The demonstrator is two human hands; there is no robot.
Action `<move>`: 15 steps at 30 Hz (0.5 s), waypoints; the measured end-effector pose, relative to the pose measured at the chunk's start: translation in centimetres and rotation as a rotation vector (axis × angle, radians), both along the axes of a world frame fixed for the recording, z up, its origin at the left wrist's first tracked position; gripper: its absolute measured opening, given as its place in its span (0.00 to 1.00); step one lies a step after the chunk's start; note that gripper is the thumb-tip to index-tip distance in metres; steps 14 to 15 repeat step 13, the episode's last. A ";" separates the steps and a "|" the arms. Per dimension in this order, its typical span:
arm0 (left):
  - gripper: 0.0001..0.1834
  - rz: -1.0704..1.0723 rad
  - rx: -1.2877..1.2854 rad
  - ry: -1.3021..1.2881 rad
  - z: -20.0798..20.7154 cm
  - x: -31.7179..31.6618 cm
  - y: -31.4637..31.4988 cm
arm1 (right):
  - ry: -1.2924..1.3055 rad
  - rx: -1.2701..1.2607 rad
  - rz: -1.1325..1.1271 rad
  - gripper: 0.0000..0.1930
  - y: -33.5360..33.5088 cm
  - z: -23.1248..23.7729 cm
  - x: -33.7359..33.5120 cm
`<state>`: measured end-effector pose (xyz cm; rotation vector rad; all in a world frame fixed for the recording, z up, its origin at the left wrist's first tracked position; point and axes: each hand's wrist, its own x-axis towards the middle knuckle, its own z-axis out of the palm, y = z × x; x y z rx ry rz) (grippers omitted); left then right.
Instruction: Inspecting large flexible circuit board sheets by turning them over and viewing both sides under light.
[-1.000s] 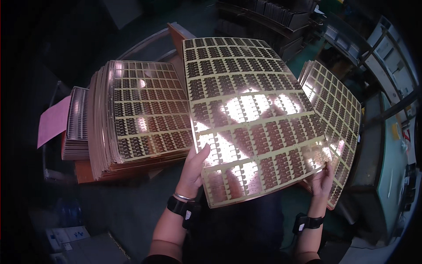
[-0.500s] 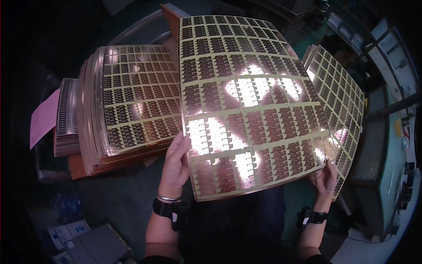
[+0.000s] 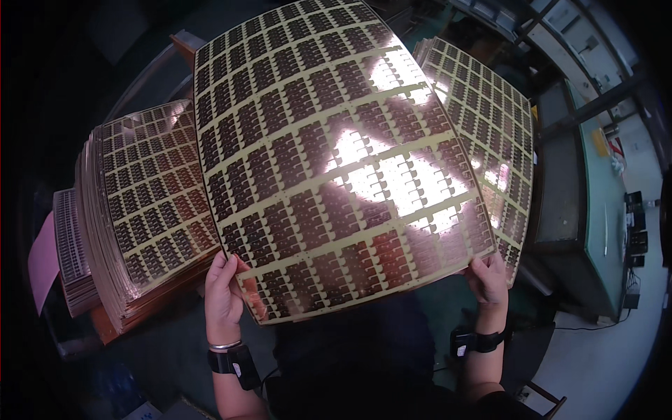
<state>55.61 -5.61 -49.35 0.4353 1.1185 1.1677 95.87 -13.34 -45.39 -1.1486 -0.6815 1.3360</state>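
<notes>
A large, thin circuit board panel (image 3: 301,147), printed with rows of dark repeated patterns and pale yellow-green lines, hangs tilted in front of me. Bright light glares off its middle and right side. My left hand (image 3: 225,290) grips its lower left edge, thumb on the front face. At the lower right corner my right hand (image 3: 488,278) pinches the edge the same way. The fingers behind the panel are hidden. Left of it leans a thick stack of similar panels (image 3: 150,203), partly covered by the held one. More such panels (image 3: 483,119) lean behind its right side.
A smaller stack of panels (image 3: 70,238) with a pink sheet (image 3: 43,266) beside it stands at the far left. On the right are a cabinet with a green top (image 3: 595,224) and black devices (image 3: 637,231) with cables. Boxes show at the lower left edge.
My view has turned to the right, so the stacks sit further left in it. The held panel has tilted and shifted left relative to the right-hand panels; both hands keep their grip.
</notes>
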 end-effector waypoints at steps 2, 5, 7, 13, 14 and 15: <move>0.03 -0.023 0.005 0.019 -0.1 0.1 0.1 | -0.011 -0.004 -0.021 0.30 -0.2 0.2 -0.2; 0.03 -0.054 0.000 0.037 -0.3 0.0 0.1 | 0.001 -0.014 0.002 0.32 -0.3 0.6 0.0; 0.02 -0.001 -0.005 0.051 -0.1 0.2 0.1 | 0.031 -0.001 0.036 0.32 -0.1 0.9 -0.3; 0.02 -0.039 0.002 0.026 -0.7 -0.2 0.3 | 0.033 -0.010 0.053 0.36 0.1 1.8 -0.8; 0.02 -0.039 0.002 0.026 -0.7 -0.2 0.3 | 0.033 -0.010 0.053 0.36 0.1 1.8 -0.8; 0.02 -0.039 0.002 0.026 -0.7 -0.2 0.3 | 0.033 -0.010 0.053 0.36 0.1 1.8 -0.8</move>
